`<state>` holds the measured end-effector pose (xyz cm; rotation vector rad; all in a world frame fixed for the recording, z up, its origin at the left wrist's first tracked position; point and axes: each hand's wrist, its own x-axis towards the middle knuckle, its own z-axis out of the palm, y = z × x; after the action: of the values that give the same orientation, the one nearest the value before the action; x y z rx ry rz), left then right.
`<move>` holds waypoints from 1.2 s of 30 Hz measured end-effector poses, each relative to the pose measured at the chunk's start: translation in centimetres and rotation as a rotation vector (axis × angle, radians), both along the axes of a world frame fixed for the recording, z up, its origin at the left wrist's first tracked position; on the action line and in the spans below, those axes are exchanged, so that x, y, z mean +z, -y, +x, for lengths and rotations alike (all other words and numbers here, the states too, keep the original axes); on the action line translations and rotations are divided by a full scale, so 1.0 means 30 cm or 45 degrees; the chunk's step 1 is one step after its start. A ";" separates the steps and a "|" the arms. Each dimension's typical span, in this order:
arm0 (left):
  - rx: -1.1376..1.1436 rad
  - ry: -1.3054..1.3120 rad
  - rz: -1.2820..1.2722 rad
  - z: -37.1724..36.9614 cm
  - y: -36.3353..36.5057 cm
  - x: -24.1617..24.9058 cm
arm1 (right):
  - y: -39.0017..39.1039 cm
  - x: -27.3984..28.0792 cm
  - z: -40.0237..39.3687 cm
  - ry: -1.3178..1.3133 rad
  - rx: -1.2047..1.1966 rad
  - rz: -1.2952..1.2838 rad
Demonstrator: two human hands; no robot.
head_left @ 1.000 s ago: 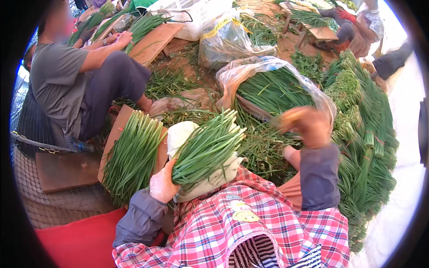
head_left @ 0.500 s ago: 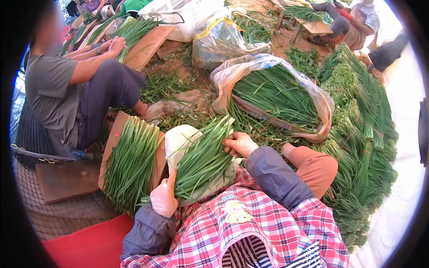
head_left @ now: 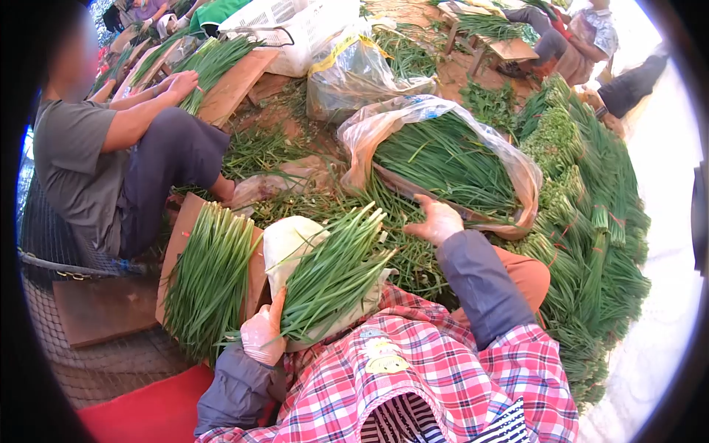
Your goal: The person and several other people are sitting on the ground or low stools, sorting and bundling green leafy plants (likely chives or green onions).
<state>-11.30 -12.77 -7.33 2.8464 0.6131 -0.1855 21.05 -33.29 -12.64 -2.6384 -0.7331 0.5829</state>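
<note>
Long green stalks with pale ends (head_left: 332, 269) lie on a whitish cloth (head_left: 284, 247) over my lap. My left hand (head_left: 264, 334) rests at the left edge of these stalks, its index finger stretched along them; its other fingers are partly hidden. My right hand (head_left: 437, 221) is off the stalks, fingers apart and holding nothing, just in front of the open plastic bag (head_left: 530, 184) full of green stalks. Left of the cloth, another thick pile of stalks (head_left: 210, 277) lies on a tilted wooden board (head_left: 172, 251).
A person (head_left: 81, 155) sits at the left with hands on stalks at a board (head_left: 240, 85). Banded bundles (head_left: 602, 221) are heaped at the right. Behind the open bag stands a clear bag (head_left: 343, 92). Another person (head_left: 583, 44) sits at the upper right.
My right hand has left the stalks on my lap and moved right toward the open bag, its fingers spreading. My left hand has stayed by the stalks. The view has shifted slightly.
</note>
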 end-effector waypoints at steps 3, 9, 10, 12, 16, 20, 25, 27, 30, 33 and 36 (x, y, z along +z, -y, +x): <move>-0.034 -0.054 0.091 0.013 0.000 -0.013 | -0.115 0.042 -0.107 0.322 0.524 0.615; -0.145 -0.017 0.128 0.003 -0.001 0.011 | -0.124 -0.178 -0.061 0.134 0.117 0.419; -0.161 -0.019 0.141 0.001 -0.002 0.009 | -0.089 -0.195 -0.008 0.193 0.032 0.266; -0.218 0.077 0.135 -0.018 -0.019 -0.006 | 0.000 -0.284 0.153 -0.109 0.304 -0.522; -0.297 0.046 0.177 0.002 -0.034 -0.004 | -0.064 -0.064 0.080 -0.179 0.419 0.471; -0.375 0.045 0.190 0.024 -0.044 0.022 | -0.221 -0.041 -0.105 -0.279 1.004 0.439; -0.380 0.004 0.204 0.001 -0.051 0.019 | -0.191 -0.145 -0.095 0.085 0.622 0.025; -0.384 0.039 0.199 -0.010 -0.069 0.020 | -0.078 -0.251 0.032 0.121 0.496 -0.296; -0.393 0.101 0.171 -0.020 -0.073 0.018 | 0.045 -0.295 0.145 -0.106 0.724 -1.217; -0.417 0.097 0.166 -0.003 -0.064 0.033 | -0.034 -0.074 0.106 -0.472 0.449 -0.150; -0.474 0.064 0.220 0.028 -0.069 0.063 | -0.189 0.045 -0.006 -0.692 0.739 -0.068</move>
<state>-10.46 -10.69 -5.44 3.0982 0.0866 -0.1250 20.87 -27.61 -11.30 -2.1146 -1.2977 1.4123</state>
